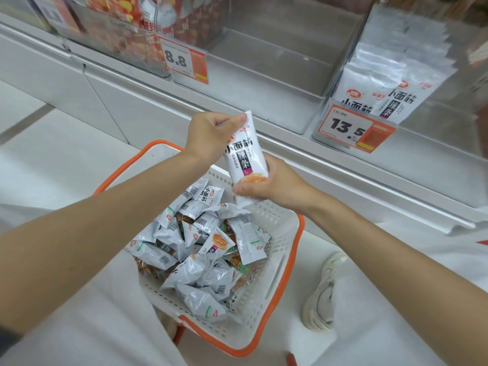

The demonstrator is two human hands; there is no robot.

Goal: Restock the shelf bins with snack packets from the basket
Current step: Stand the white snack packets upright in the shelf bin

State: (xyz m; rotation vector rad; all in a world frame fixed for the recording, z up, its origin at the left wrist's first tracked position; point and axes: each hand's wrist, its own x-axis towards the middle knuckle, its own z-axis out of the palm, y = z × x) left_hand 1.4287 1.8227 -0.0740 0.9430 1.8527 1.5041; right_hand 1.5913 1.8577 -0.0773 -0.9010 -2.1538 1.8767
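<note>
A white snack packet (pixel 244 154) with black lettering is held upright above the basket. My left hand (pixel 211 136) pinches its top edge. My right hand (pixel 269 184) grips its bottom end. Below them stands a white basket (pixel 277 233) with an orange rim, holding several white and silver snack packets (pixel 203 254). On the shelf beyond, a clear bin (pixel 264 75) in the middle holds nothing that I can see. To its right, a bin (pixel 351 128) holds a row of the same white packets (pixel 390 75).
A left bin (pixel 118 40) holds red packets. Price tags reading 8.8 (pixel 184 60) and 13.5 (pixel 353 128) hang on the bin fronts. A white shelf ledge (pixel 343 165) runs across below them. My white shoe (pixel 322 291) stands on the floor right of the basket.
</note>
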